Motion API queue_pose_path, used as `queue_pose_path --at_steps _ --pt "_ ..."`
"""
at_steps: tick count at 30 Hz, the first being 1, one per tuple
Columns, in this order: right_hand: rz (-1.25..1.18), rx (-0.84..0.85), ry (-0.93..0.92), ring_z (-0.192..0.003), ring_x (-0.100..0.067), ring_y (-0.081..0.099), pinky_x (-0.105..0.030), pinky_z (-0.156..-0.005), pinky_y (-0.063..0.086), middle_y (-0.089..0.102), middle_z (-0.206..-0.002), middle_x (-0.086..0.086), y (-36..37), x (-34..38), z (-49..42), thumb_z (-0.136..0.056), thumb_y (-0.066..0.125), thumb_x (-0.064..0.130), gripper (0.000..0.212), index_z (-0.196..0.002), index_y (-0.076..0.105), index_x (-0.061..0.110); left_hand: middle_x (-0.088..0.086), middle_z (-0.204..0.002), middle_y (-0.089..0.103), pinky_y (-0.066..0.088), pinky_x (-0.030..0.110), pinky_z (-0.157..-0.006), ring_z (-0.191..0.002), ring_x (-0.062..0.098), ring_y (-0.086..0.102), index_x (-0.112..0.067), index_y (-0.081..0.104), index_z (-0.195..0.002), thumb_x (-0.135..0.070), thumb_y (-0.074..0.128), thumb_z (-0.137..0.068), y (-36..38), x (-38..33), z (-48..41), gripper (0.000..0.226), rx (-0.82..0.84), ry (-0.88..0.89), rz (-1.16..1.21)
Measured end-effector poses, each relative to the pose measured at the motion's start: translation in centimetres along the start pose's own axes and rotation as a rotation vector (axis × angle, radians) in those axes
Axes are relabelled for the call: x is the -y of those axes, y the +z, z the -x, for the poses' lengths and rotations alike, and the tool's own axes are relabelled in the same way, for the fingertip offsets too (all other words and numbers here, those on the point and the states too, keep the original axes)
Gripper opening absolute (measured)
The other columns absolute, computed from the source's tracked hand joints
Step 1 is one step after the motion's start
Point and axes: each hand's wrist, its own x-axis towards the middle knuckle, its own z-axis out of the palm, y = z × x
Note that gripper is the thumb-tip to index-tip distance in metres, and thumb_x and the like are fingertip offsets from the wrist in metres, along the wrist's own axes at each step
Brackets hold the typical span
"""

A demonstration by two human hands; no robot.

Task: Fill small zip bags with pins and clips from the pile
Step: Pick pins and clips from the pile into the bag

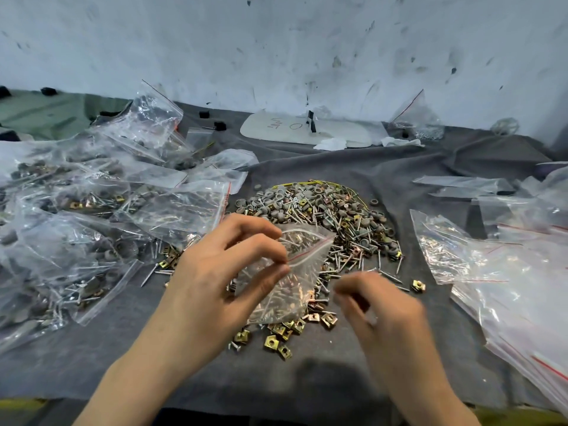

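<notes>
A pile of pins, grey caps and brass clips (332,219) lies in the middle of the grey cloth. My left hand (221,278) pinches a small clear zip bag (292,278) by its red-lined mouth, holding it over the near edge of the pile; the bag holds pins and clips. My right hand (381,305) is just right of the bag, blurred, with fingers curled; whether it holds anything I cannot tell. Loose brass clips (276,336) lie below the bag.
Many filled zip bags (80,229) are heaped on the left. A stack of empty zip bags (510,281) lies on the right. A white board (292,127) sits at the back by the stained wall. The grey cloth (307,379) covers the table.
</notes>
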Motion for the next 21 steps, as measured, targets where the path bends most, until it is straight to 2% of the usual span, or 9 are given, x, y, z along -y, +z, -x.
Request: queue_pose_path --at_steps 2,4,8,11,15,16,18,21 --pt "-0.153 -0.173 -0.029 -0.072 -0.002 0.06 -0.012 -0.067 0.046 0.064 -0.08 0.011 -1.6 1.5 -2.0 -0.082 0.068 0.009 0.012 -0.088 0.065 0.018 -0.001 -0.105 0.062 0.042 0.008 -0.082 -0.095 0.002 0.059 -0.014 0.069 -0.084 -0.031 0.057 -0.089 0.3 -0.2 -0.2 0.021 0.009 0.029 0.004" --pt "-0.289 -0.277 -0.072 -0.076 -0.004 0.063 -0.013 -0.071 0.048 0.064 -0.083 0.013 -3.0 3.0 -3.8 -0.084 0.067 0.01 0.016 -0.092 0.064 0.024 0.001 -0.104 0.062 0.043 0.01 -0.083 -0.094 0.003 0.059 -0.012 0.07 -0.084 -0.029 0.058 -0.088 0.6 -0.4 -0.4 0.021 0.018 0.057 0.007" --pt "-0.167 -0.209 -0.201 -0.078 -0.011 0.062 -0.028 -0.07 0.05 0.065 -0.084 0.01 -4.0 4.6 -6.2 -0.086 0.067 0.011 0.004 -0.09 0.066 0.014 0.001 -0.103 0.062 0.044 0.013 -0.081 -0.092 0.004 0.059 -0.009 0.07 -0.085 -0.027 0.059 -0.088 1.0 -0.7 -0.8 0.022 0.036 0.074 0.039" --pt "-0.16 -0.135 -0.193 -0.085 -0.009 0.06 -0.025 -0.074 0.048 0.065 -0.092 0.008 -3.6 4.2 -6.5 -0.086 0.067 0.017 0.01 -0.094 0.068 0.013 0.0 -0.103 0.062 0.043 0.011 -0.083 -0.093 0.003 0.06 -0.01 0.069 -0.085 -0.027 0.059 -0.088 0.9 -0.7 -0.9 0.021 0.02 0.072 0.057" --pt "-0.309 -0.243 -0.027 -0.083 -0.01 0.062 -0.017 -0.072 0.047 0.065 -0.092 0.008 -2.8 1.6 -6.0 -0.088 0.065 0.017 0.01 -0.097 0.065 0.019 -0.002 -0.103 0.062 0.042 0.01 -0.085 -0.095 0.002 0.061 -0.013 0.069 -0.085 -0.03 0.058 -0.089 0.1 -0.1 -0.9 0.02 -0.025 0.037 0.028" --pt "-0.291 -0.22 0.039 -0.081 -0.008 0.063 -0.014 -0.071 0.046 0.066 -0.089 0.009 -2.1 0.8 -5.8 -0.087 0.067 0.014 0.011 -0.096 0.066 0.02 -0.002 -0.103 0.063 0.042 0.009 -0.085 -0.095 0.001 0.061 -0.013 0.069 -0.085 -0.03 0.058 -0.088 -0.1 0.1 -0.8 0.021 -0.034 0.027 0.016" --pt "-0.226 -0.024 0.188 -0.078 -0.001 0.061 -0.009 -0.07 0.043 0.066 -0.086 0.013 -0.2 -0.8 -5.1 -0.085 0.068 0.009 0.015 -0.094 0.067 0.021 -0.001 -0.102 0.063 0.04 0.007 -0.085 -0.094 -0.001 0.06 -0.013 0.069 -0.085 -0.031 0.058 -0.088 -0.4 0.4 -0.7 0.022 -0.048 0.008 -0.006" --pt "0.001 0.35 0.238 -0.081 -0.002 0.055 -0.019 -0.077 0.045 0.062 -0.091 0.012 3.2 -2.5 -3.7 -0.087 0.066 0.014 0.014 -0.098 0.068 0.022 -0.002 -0.102 0.063 0.041 0.007 -0.083 -0.094 0.0 0.06 -0.014 0.069 -0.085 -0.033 0.058 -0.087 -0.4 0.5 -0.5 0.022 -0.053 -0.017 -0.016"
